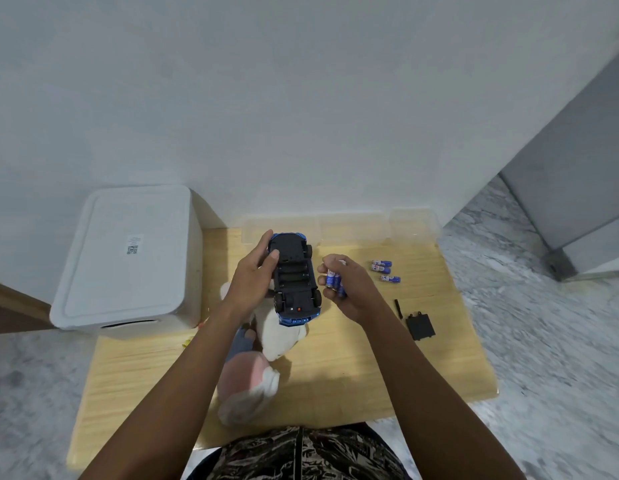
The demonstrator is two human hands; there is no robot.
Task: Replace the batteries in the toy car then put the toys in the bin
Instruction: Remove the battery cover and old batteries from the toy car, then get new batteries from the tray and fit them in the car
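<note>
My left hand [254, 277] holds the blue toy car [295, 278] upside down above the wooden table [353, 358], its black underside up and the battery bay open and dark. Just right of the car, my right hand [349, 285] is closed around a few blue batteries [334, 282]. Three more blue batteries [384, 270] lie on the table further right. The black battery cover [420, 326] and a small black screwdriver [398, 308] lie to the right. A white and pink plush toy [266, 344] lies under the car.
A white lidded bin [128, 261] stands on the floor at the table's left. Clear plastic containers [353, 228] line the table's far edge by the wall. Marble floor surrounds the table; a grey cabinet [571, 188] stands at right.
</note>
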